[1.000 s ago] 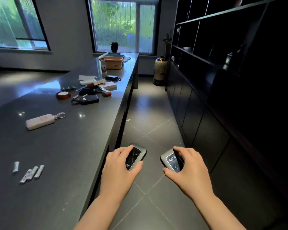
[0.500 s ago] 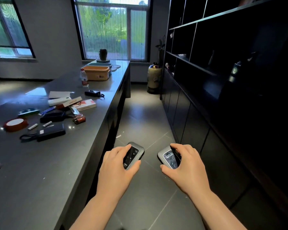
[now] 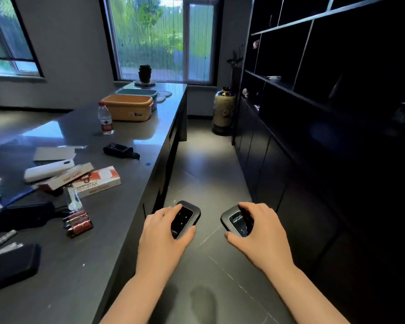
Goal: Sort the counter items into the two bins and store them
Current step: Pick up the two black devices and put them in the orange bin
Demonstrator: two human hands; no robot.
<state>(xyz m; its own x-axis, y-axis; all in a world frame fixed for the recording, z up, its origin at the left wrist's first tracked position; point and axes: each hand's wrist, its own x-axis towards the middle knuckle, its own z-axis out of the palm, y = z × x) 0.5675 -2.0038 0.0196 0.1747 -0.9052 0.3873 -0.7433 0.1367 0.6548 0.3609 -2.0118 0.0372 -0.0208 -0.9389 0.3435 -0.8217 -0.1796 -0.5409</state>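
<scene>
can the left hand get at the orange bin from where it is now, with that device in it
Probably not yet. The left hand already grips a dark device out over the floor, and the orange bin sits at the counter's far end, past the water bottle. Nothing blocks the path; it simply looks too far.

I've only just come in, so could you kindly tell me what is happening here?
A person stands beside a long dark counter, carrying two small dark gadgets with screens. The left hand grips one gadget and the right hand grips the other, both over the floor. Boxes, batteries and a water bottle lie unsorted on the counter. An orange bin and a teal bin wait at its far end.
</scene>
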